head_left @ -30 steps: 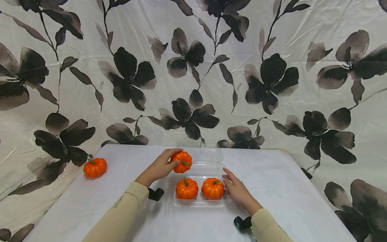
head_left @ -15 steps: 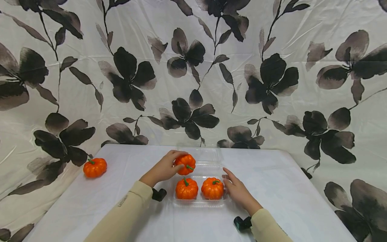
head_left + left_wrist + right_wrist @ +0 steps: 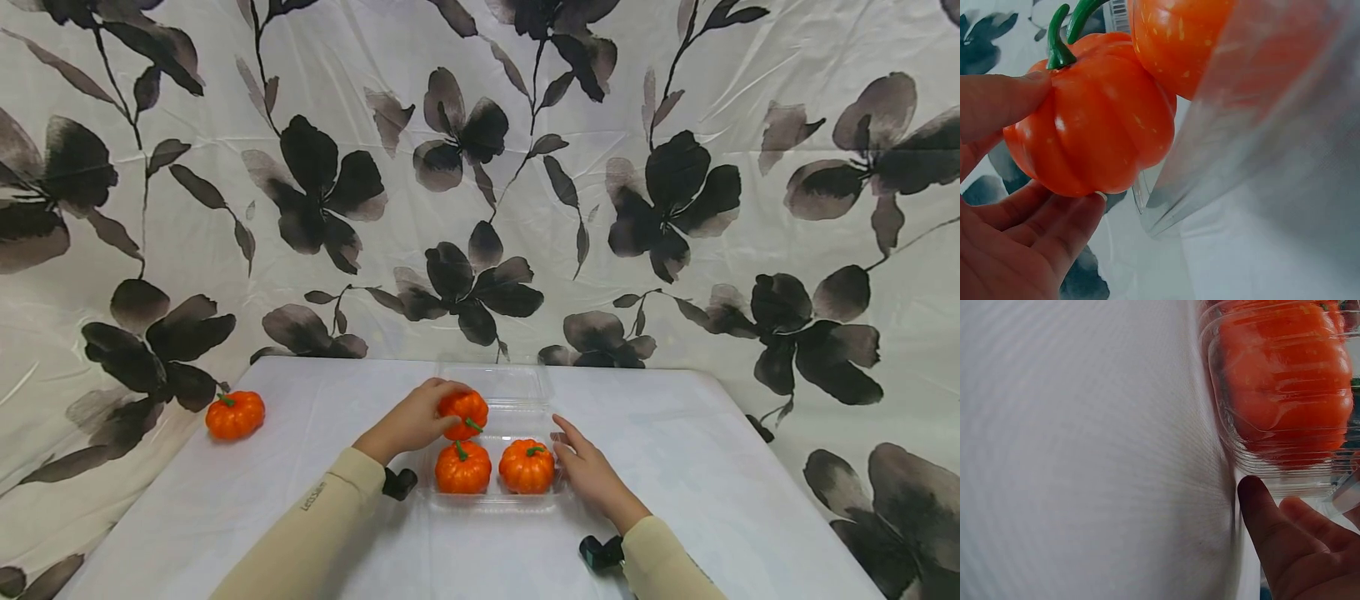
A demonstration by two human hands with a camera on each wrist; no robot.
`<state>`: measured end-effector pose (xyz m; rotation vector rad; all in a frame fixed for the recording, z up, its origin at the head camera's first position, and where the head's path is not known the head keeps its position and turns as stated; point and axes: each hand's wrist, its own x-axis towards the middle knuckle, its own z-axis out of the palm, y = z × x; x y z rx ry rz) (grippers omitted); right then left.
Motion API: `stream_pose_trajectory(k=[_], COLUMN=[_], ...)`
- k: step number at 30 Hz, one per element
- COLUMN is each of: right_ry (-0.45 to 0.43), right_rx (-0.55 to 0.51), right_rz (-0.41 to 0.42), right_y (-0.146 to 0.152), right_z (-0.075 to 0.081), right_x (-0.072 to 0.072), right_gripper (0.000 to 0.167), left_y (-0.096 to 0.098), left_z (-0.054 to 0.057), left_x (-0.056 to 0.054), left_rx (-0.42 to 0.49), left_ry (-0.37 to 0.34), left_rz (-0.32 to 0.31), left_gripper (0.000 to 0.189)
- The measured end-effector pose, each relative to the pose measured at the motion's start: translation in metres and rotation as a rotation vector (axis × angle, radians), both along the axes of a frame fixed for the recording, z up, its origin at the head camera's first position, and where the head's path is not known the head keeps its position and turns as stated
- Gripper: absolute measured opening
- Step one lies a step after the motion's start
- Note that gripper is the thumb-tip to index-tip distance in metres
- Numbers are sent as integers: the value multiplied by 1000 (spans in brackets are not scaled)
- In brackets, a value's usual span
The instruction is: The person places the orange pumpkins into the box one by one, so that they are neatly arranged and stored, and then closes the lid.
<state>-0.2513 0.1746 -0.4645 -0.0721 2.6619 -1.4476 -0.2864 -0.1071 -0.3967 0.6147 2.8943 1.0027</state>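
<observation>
Glossy, ribbed, green-stemmed orange pumpkin [image 3: 1100, 125]

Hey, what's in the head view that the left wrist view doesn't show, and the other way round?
Only the head view shows the right hand beside the clear container, the lone pumpkin at far left, and the beige sleeves.
Only the left wrist view shows a barcode-like striped patch near the top.
Both show the left hand gripping its held pumpkin, a second pumpkin, the container and the floral backdrop.
</observation>
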Motion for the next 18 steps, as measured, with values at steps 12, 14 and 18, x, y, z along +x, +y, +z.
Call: stream_pose_trajectory(k=[12, 14, 18], right_ry=[-2, -5, -4], right_rx=[5, 5, 1], right_rz=[1, -1, 2], right_y=[0, 1, 0], right_z=[0, 0, 0], right_x=[0, 0, 1], right_gripper=[52, 52, 52], left_y=[2, 2, 3], left_z=[-2, -2, -2], left_x=[-4, -5, -5], left_rx=[-81, -99, -138], left_ry=[-5, -6, -2], left_rz=[-12, -23, -47], left_gripper=[39, 38, 36])
